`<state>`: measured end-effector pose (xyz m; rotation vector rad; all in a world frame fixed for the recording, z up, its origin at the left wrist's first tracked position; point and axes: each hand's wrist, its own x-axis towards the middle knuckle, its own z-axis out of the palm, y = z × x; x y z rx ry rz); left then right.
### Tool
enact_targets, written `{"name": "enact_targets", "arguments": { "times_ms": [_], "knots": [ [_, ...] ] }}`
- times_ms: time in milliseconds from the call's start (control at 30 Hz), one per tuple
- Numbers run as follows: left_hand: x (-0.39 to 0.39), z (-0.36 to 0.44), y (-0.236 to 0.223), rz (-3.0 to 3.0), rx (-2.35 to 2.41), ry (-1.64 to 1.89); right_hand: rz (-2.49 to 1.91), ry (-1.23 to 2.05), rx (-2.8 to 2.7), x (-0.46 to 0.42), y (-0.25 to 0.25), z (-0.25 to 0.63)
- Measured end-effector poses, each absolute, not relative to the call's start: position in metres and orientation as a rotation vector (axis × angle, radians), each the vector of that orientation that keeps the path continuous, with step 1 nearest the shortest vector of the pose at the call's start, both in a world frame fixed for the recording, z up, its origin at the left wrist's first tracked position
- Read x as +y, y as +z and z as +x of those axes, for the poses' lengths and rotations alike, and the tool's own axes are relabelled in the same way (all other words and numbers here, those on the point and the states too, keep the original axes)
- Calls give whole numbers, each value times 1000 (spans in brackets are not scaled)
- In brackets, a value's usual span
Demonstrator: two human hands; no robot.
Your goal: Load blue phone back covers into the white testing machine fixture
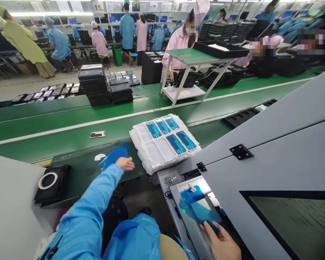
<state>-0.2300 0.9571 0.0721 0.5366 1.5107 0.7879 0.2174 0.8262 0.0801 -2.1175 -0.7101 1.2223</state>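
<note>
My left hand (125, 163) reaches forward in a light blue sleeve, its fingers on a crumpled blue film (114, 155) lying on the dark green mat. Just right of it lies a stack of white plastic trays (162, 142) holding several blue-filmed phone parts (176, 143). My right hand (222, 243) is low at the bottom edge, pinching another blue film (199, 207) that lies over a plate in the fixture (178, 187) of a grey machine. A small green light (183, 211) glows beside the film.
A grey machine housing (273, 151) fills the right side. A black block with a tape ring (48, 180) sits at left. A phone part (97, 134) lies on the green conveyor (70, 122). Black tray stacks (93, 85) and a white rack (189, 72) stand beyond, with workers behind.
</note>
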Motion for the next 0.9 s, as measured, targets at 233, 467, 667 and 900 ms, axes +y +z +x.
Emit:
{"name": "enact_targets", "arguments": {
  "times_ms": [233,467,667,900],
  "knots": [
    [874,-42,65,399,1058,540,-1492,775,-1857,824,66,174],
    [881,-69,32,405,1586,731,-1430,809,-2135,821,51,165],
    [955,-248,13,488,2277,706,-1730,930,-1937,789,8,211],
    [995,-303,23,706,2719,418,-1962,1153,-1735,781,-3,226]
  ]
}}
